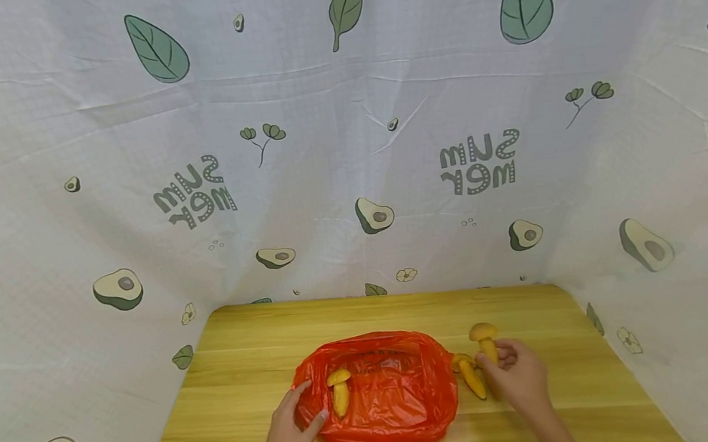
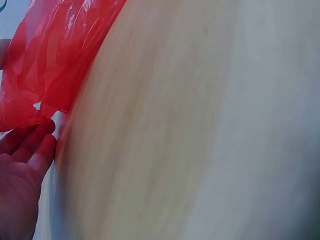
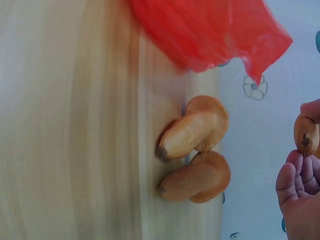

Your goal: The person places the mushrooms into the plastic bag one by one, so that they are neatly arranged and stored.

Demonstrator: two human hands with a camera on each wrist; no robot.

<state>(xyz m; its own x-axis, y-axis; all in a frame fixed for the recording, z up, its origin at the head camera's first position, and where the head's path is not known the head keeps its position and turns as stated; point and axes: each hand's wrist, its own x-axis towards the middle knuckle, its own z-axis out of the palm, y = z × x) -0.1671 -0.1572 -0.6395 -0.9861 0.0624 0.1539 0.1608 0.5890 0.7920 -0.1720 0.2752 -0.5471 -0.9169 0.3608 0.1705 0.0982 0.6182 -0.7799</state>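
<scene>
A red plastic bag [image 1: 388, 426] lies spread on the table with its mouth facing up. Inside it, at the left, is a yellow-brown mushroom [image 1: 341, 397]. My left hand [image 1: 288, 433] grips the bag's left edge, the film lying between thumb and fingers [image 2: 31, 142]. Just right of the bag, my right hand [image 1: 521, 376] pinches another mushroom [image 1: 486, 344], raised above the table with its cap up. In the right wrist view, only that mushroom's stem end [image 3: 306, 135] shows. Two mushrooms lie side by side on the table, one nearer the bag [image 3: 192, 131] and one beyond it [image 3: 197, 179].
The wood-grain table [image 1: 234, 377] carries the bag and mushrooms. A pale cloth [image 1: 324, 181] printed with leaves and avocados hangs behind the table and along both sides. Dark lettering shows faintly on the bag's inner far wall.
</scene>
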